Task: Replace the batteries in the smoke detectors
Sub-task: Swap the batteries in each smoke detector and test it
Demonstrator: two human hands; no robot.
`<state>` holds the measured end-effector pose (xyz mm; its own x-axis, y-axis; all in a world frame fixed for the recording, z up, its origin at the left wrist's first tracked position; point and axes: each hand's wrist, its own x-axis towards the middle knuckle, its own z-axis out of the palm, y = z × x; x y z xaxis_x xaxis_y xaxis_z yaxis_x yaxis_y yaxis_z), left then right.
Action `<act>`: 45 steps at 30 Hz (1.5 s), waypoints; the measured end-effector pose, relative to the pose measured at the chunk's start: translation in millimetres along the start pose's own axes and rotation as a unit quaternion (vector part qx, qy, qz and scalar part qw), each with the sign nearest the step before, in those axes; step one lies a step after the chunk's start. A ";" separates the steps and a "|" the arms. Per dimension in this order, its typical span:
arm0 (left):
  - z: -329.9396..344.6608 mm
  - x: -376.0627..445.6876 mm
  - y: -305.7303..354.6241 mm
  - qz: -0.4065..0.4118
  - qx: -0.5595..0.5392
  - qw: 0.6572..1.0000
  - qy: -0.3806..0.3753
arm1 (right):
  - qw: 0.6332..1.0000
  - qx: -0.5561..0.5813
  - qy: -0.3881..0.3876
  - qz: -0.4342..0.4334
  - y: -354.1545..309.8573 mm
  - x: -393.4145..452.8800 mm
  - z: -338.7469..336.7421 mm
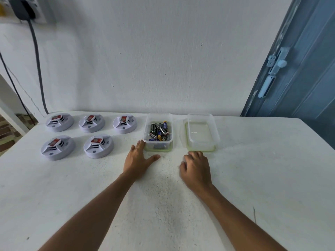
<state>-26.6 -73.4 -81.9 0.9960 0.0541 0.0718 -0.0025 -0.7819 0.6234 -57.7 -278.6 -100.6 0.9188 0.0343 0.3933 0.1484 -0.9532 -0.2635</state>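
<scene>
Five smoke detectors left of the battery box are white with a red label on top and dark slots. The box is clear with a pale green base rim; its batteries are black, blue and yellow. The box to its right is clear, green-rimmed. The table is white, speckled grey; the door is blue.

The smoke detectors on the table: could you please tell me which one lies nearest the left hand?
The front-row right smoke detector, just left of the left hand; the other four lie farther off.
</scene>
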 end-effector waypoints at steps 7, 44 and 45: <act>2.1 1.3 -0.5 0.005 0.014 1.000 0.002 | 1.000 0.000 -0.005 -0.005 0.7 -2.1 -0.1; -142.4 64.1 -115.5 0.122 0.263 0.934 -0.212 | 0.948 0.242 -0.006 -0.204 -197.7 60.1 26.0; -144.2 66.6 -116.9 0.134 0.251 0.936 -0.206 | 0.950 0.247 -0.007 -0.192 -199.4 60.0 31.2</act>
<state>27.0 111.2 -37.8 0.9158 -0.3495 -0.1981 -0.3178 -0.9319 0.1748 -20.8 -77.2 -52.0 0.7662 0.3583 0.5334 0.6240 -0.6130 -0.4846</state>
